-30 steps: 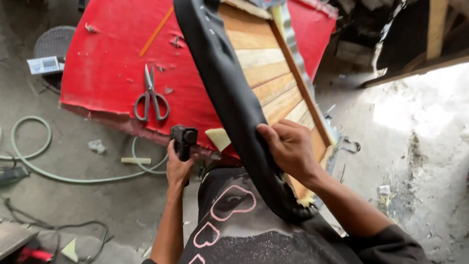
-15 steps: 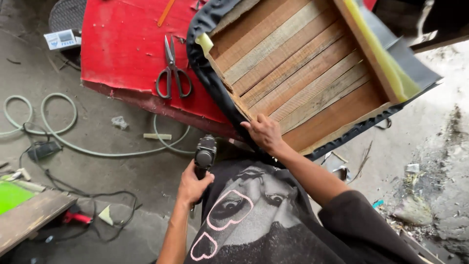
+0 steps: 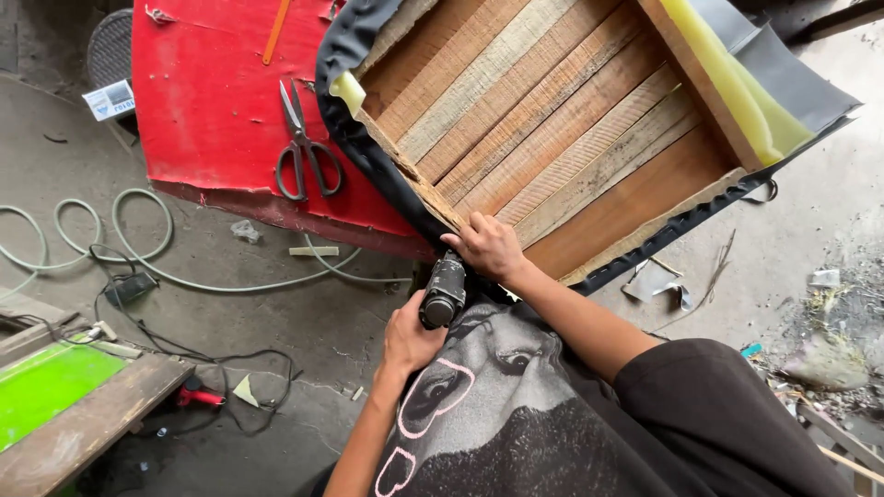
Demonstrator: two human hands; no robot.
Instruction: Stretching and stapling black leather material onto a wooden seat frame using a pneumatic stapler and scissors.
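Both hands worked at the near corner of a slatted wooden frame.

The left hand, arm reaching up from below, was closed round a black staple gun pointed at the frame's black fabric edge. The right hand, forearm stretched forward, pressed loosely curled fingers on that corner. Scissors lay on the red board; a small white label sat just off its left edge.
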